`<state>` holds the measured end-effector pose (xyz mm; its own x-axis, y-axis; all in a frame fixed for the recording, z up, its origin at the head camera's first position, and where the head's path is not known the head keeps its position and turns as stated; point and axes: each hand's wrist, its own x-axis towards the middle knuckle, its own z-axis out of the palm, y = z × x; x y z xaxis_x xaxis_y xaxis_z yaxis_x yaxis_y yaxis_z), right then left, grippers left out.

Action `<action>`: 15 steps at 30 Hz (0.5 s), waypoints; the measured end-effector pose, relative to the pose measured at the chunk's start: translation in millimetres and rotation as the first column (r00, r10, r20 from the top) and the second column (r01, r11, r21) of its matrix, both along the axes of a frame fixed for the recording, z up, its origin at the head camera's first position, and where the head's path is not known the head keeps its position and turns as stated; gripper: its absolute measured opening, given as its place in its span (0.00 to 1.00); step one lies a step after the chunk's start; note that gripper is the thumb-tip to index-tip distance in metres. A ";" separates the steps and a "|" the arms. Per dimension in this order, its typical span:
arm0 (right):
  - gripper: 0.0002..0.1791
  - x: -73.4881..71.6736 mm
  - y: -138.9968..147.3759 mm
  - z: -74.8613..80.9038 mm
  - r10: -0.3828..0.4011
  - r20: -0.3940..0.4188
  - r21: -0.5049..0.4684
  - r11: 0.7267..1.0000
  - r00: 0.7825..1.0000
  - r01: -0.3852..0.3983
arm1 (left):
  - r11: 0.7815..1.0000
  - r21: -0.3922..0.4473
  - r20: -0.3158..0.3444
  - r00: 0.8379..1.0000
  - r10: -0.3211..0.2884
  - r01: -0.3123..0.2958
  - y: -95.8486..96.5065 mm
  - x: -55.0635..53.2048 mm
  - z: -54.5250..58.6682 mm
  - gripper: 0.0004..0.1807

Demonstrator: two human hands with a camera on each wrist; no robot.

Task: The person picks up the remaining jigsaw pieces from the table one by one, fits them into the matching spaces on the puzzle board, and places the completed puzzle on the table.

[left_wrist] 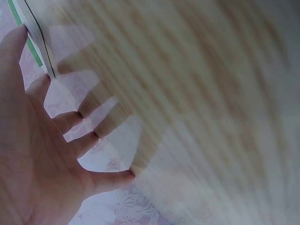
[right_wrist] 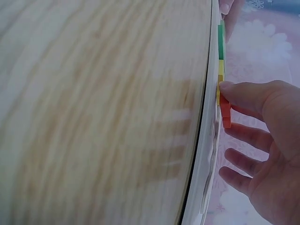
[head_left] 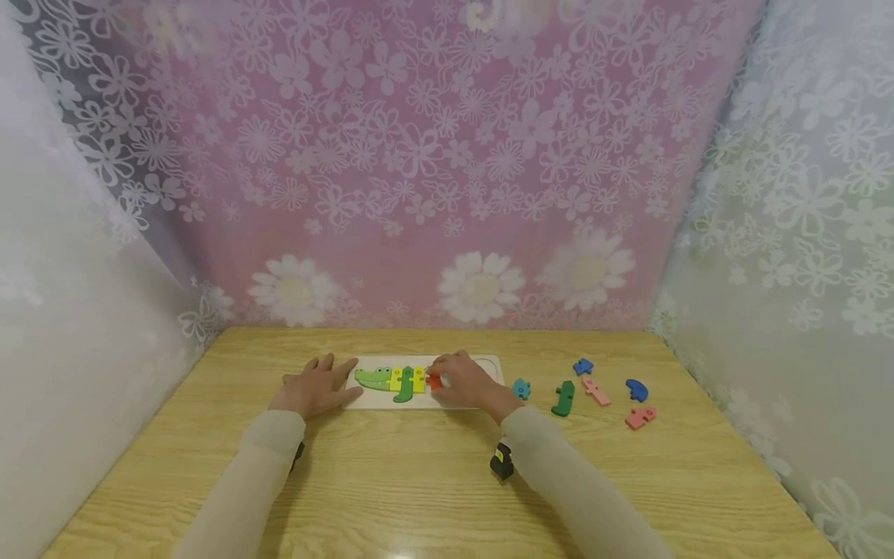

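A pale wooden puzzle board (head_left: 377, 401) lies on the table with a green crocodile head piece (head_left: 372, 378), yellow pieces (head_left: 419, 382) and a green leg piece (head_left: 405, 386) joined in a row. My left hand (head_left: 314, 386) rests at the board's left end, thumb and index finger touching it, the other fingers spread out straight. With thumb and fingers my right hand (head_left: 466, 380) pinches a red-orange puzzle piece (head_left: 434, 383) beside the last yellow one. In the right wrist view that red-orange piece (right_wrist: 226, 111) stands tilted against the row; its exact fit is hidden.
Right of the board lie loose pieces: a light blue one (head_left: 521, 389), a dark green leg (head_left: 563, 398), blue ones (head_left: 583, 366) and pink ones (head_left: 640, 418). The wood-grain table (head_left: 391, 481) is bounded by flowered cloth (head_left: 447, 194) at the back and sides.
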<state>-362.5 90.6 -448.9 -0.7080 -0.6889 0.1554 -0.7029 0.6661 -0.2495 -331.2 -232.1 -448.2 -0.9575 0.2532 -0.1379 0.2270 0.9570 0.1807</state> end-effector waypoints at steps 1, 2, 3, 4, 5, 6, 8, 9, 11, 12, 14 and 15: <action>0.20 -0.6 -0.8 -0.2 -0.001 0.001 0.003 1.000 1.000 0.001 | 1.000 0.001 0.003 1.000 0.002 -0.002 0.0 0.7 0.4 0.45; 0.21 -1.1 -1.5 -0.5 -0.002 0.004 0.005 1.000 1.000 0.002 | 1.000 0.001 0.005 1.000 0.004 -0.004 0.1 1.2 0.8 0.45; 0.21 -1.2 -2.3 -0.5 -0.003 0.009 0.007 1.000 1.000 0.003 | 1.000 -0.001 0.006 1.000 0.007 -0.007 0.1 1.6 1.1 0.45; 0.21 -1.4 -3.1 -0.5 -0.005 0.010 0.009 1.000 1.000 0.005 | 1.000 -0.001 0.008 1.000 0.009 -0.009 0.2 2.0 1.2 0.45; 0.21 -1.2 -3.7 -0.3 -0.008 0.013 0.008 1.000 1.000 0.008 | 1.000 -0.002 0.009 1.000 0.012 -0.012 0.0 2.1 1.6 0.45; 0.20 -1.0 -4.3 -0.1 -0.007 0.011 0.006 1.000 1.000 0.007 | 1.000 -0.003 0.010 1.000 0.015 -0.015 0.1 2.4 1.9 0.45; 0.20 0.0 -5.1 1.1 -0.009 0.010 0.005 1.000 1.000 0.009 | 1.000 -0.005 0.010 1.000 0.017 -0.017 0.0 2.0 2.2 0.46; 0.20 0.5 -5.3 1.6 -0.010 0.009 0.006 1.000 1.000 0.010 | 1.000 -0.006 0.012 1.000 0.018 -0.018 -0.1 1.6 2.0 0.45; 0.20 1.2 -5.6 2.4 -0.015 0.008 0.003 1.000 1.000 0.015 | 1.000 -0.004 0.014 1.000 0.012 -0.012 -0.5 1.0 1.8 0.45; 0.20 1.2 -5.6 2.7 -0.019 0.010 0.004 1.000 1.000 0.019 | 1.000 -0.004 0.014 1.000 0.009 -0.009 -0.8 0.7 1.6 0.45; 0.20 0.8 -5.7 3.0 -0.024 0.015 -0.001 1.000 1.000 0.024 | 1.000 -0.005 0.013 1.000 0.005 -0.005 -1.4 -0.2 1.1 0.45; 0.20 0.3 -5.7 3.0 -0.026 0.017 -0.004 1.000 1.000 0.026 | 1.000 -0.009 0.012 1.000 0.004 -0.004 -2.0 -0.8 0.7 0.45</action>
<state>-362.2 84.8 -445.9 -0.7283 -0.6694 0.1463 -0.6809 0.6831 -0.2640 -331.9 -234.0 -447.6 -0.9568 0.2484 -0.1512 0.2214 0.9594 0.1749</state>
